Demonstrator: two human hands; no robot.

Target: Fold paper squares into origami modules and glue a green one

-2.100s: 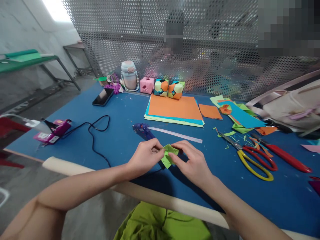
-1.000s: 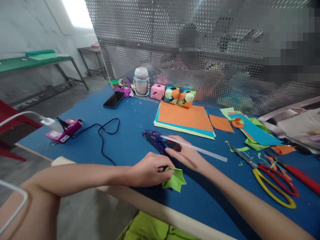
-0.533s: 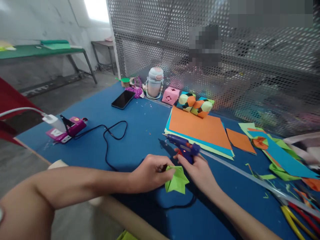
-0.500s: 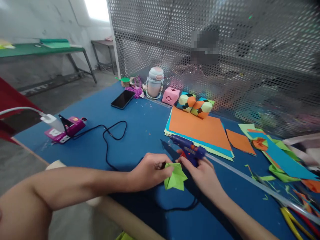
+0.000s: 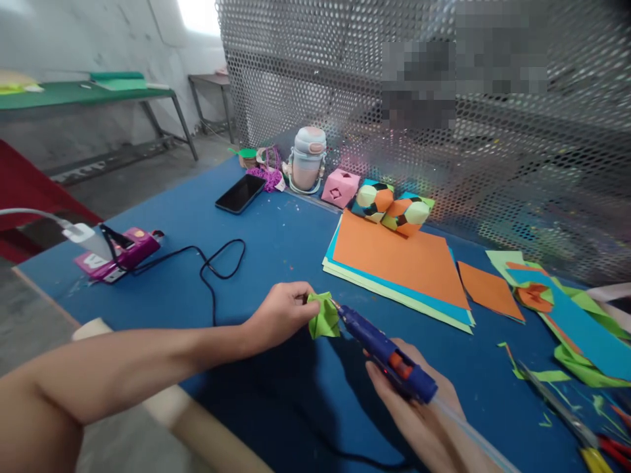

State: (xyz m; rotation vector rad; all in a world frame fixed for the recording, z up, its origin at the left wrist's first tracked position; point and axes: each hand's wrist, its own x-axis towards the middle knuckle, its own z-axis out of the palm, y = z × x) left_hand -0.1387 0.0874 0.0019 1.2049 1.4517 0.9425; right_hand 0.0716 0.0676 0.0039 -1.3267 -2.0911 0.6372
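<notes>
One green paper (image 5: 324, 322) edge is pinched in left hand (image 5: 282, 313); right hand (image 5: 411, 417) wraps glue gun (image 5: 371, 338); phone (image 5: 240, 194) well apart.

Left hand (image 5: 283, 315): pinches the green paper (image 5: 325, 318) by its left side
Right hand (image 5: 417, 420): wrapped around the glue gun (image 5: 372, 340), a clear stick (image 5: 468, 430) running out of its rear
Nozzle (image 5: 336, 304): at the paper's upper right edge; contact cannot be told
Sheets (image 5: 399, 259): orange over blue over pale green, flat on the tabletop (image 5: 283, 240)
Back row: bottle (image 5: 309, 157), pink box (image 5: 340, 187), two multicoloured balls (image 5: 375, 199)
Phone (image 5: 241, 193): flat, near the bottle
Power strip (image 5: 140, 244): purple, at the left, white plug (image 5: 89, 240) in it
Scissors (image 5: 557, 404): at the right, among paper scraps (image 5: 549, 376), partly out of view
</notes>
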